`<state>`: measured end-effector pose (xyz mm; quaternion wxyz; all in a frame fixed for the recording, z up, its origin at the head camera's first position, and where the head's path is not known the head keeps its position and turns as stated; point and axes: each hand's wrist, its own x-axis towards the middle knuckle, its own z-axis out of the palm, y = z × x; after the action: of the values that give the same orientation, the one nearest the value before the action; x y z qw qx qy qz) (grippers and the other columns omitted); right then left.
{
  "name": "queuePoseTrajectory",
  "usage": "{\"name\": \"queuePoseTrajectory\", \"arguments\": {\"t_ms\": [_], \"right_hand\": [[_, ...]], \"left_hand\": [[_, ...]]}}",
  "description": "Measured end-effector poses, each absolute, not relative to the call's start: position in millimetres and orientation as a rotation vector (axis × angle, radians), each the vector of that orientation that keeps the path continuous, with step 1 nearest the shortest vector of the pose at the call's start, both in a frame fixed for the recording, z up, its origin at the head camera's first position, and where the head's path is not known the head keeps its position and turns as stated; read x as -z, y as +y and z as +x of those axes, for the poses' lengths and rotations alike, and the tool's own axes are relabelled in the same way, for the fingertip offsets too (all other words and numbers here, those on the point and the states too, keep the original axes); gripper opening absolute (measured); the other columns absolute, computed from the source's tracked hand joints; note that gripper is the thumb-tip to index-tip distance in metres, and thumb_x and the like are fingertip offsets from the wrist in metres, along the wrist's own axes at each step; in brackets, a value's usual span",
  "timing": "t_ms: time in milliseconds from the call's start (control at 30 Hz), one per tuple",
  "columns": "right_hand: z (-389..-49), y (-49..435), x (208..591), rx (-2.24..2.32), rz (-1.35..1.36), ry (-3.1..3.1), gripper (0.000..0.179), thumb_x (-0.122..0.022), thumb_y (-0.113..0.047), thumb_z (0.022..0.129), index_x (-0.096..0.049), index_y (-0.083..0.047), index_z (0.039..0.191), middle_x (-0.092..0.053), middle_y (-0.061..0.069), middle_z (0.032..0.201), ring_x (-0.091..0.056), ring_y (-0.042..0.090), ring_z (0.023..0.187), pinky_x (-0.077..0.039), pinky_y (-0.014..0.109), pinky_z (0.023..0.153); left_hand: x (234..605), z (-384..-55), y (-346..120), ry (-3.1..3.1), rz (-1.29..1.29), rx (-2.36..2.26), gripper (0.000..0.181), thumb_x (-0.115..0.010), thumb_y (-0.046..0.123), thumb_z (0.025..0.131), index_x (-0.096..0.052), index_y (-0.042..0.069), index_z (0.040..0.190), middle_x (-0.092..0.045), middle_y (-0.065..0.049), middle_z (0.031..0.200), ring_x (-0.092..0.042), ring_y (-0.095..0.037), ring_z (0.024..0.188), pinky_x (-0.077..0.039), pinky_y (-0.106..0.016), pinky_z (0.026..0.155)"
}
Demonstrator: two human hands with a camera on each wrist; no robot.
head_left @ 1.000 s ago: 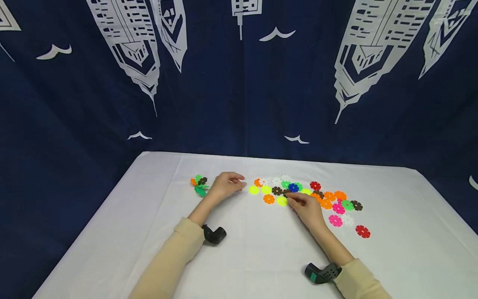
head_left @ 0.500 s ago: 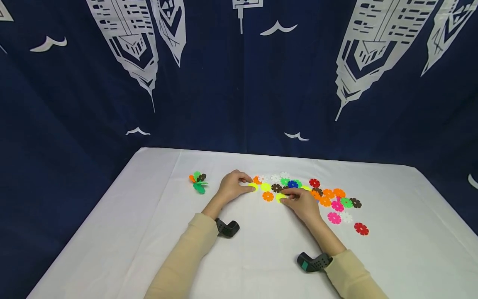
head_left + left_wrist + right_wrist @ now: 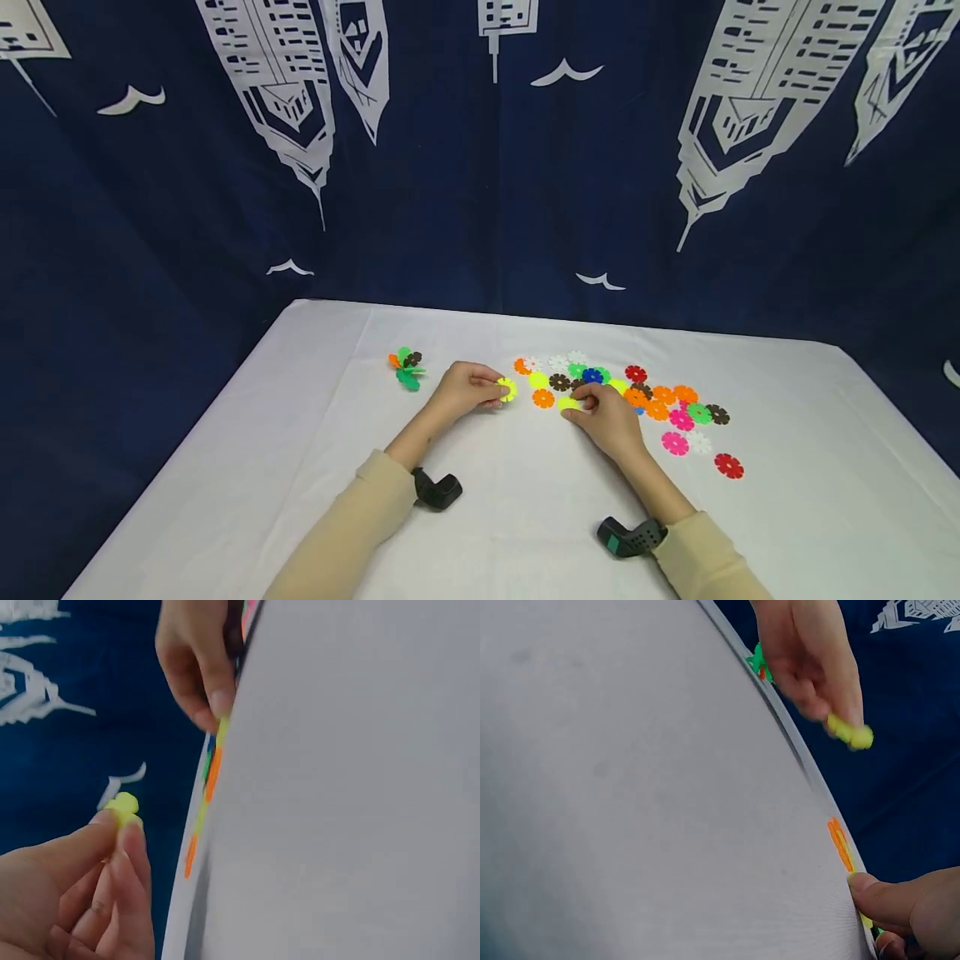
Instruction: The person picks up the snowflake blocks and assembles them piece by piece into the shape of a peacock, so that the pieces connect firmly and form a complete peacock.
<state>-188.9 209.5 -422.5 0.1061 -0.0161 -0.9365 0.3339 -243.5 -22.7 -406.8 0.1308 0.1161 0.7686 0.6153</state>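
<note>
Holding the yellow disc (image 3: 507,389) off the white table (image 3: 495,517), the left hand (image 3: 465,388) pinches its edge; I judge this shallow grip could slip. The right hand (image 3: 611,422) pinches a second yellow disc (image 3: 567,403), whose crowding might disturb the brown disc (image 3: 559,382). Half a second ago, the yellow disc lay down among the others.

Raised disc (image 3: 509,389) at the left hand (image 3: 467,389): bright fluorescent yellow
Lower disc (image 3: 567,403) at the right hand (image 3: 611,422): the same bright yellow
Spread discs (image 3: 663,395): orange, yellow, green, blue, dark brown, red, hot pink and white
Joined cluster (image 3: 408,377): greens, with orange and dark brown
Surface (image 3: 495,508): plain white
Backdrop (image 3: 450,192): navy blue, printed with pale grey towers (image 3: 738,117) and curved bird shapes (image 3: 567,73)
Sleeves (image 3: 337,525): plain beige
Wrist cameras (image 3: 438,492): black, the right one with a green patch (image 3: 612,544)
</note>
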Motion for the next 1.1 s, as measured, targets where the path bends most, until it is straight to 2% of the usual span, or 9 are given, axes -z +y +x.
{"name": "queuePoseTrajectory", "arguments": {"t_ms": [200,333,467,567,733,1100], "right_hand": [[-183,210,427,-1.178,-0.049,-2.668,0.022,-0.074,-0.007,0.080,-0.061,-0.003,0.097,-0.054,0.004,0.076,-0.048,0.019,0.067,-0.039,0.027,0.060],[-165,203,424,-1.602,-0.050,-2.542,0.017,-0.067,0.002,0.084,-0.063,0.007,0.100,-0.061,0.007,0.075,-0.056,0.015,0.065,-0.049,0.020,0.060],[-137,184,419,-2.169,0.032,-2.359,0.021,-0.057,0.003,0.091,-0.057,0.017,0.107,-0.067,0.019,0.086,-0.066,0.019,0.073,-0.055,0.028,0.069],[-118,172,418,-2.360,0.158,-2.289,0.027,-0.054,0.000,0.094,-0.053,0.021,0.110,-0.066,0.023,0.092,-0.067,0.021,0.079,-0.054,0.032,0.074],[-104,163,419,-2.370,0.267,-2.198,0.027,-0.055,-0.002,0.093,-0.054,0.021,0.107,-0.066,0.024,0.089,-0.067,0.022,0.081,-0.054,0.033,0.073],[-103,157,426,-2.155,0.450,-2.184,0.018,-0.056,0.003,0.091,-0.060,0.018,0.100,-0.067,0.023,0.084,-0.068,0.020,0.078,-0.055,0.034,0.067]], "left_hand": [[410,-200,-44,1.873,0.150,-1.890,0.025,-0.067,0.001,0.085,-0.063,-0.010,0.107,-0.068,-0.012,0.086,-0.066,-0.015,0.067,-0.054,-0.024,0.066],[414,-174,-50,1.710,0.074,-1.926,0.025,-0.065,-0.001,0.086,-0.061,-0.012,0.108,-0.067,-0.013,0.089,-0.067,-0.018,0.073,-0.054,-0.023,0.068],[415,-155,-49,1.585,0.061,-1.933,0.022,-0.065,0.001,0.086,-0.061,-0.011,0.105,-0.068,-0.016,0.089,-0.067,-0.019,0.077,-0.053,-0.021,0.069],[414,-145,-48,1.524,0.063,-1.941,0.019,-0.065,0.004,0.087,-0.062,-0.009,0.101,-0.068,-0.015,0.085,-0.067,-0.018,0.075,-0.053,-0.019,0.067],[412,-140,-46,1.477,0.082,-1.975,0.015,-0.064,0.004,0.088,-0.061,-0.008,0.098,-0.067,-0.013,0.081,-0.067,-0.015,0.073,-0.051,-0.016,0.065],[412,-140,-46,1.500,0.036,-2.017,0.012,-0.064,0.003,0.087,-0.061,-0.006,0.095,-0.067,-0.012,0.078,-0.066,-0.014,0.071,-0.051,-0.016,0.063]]}}
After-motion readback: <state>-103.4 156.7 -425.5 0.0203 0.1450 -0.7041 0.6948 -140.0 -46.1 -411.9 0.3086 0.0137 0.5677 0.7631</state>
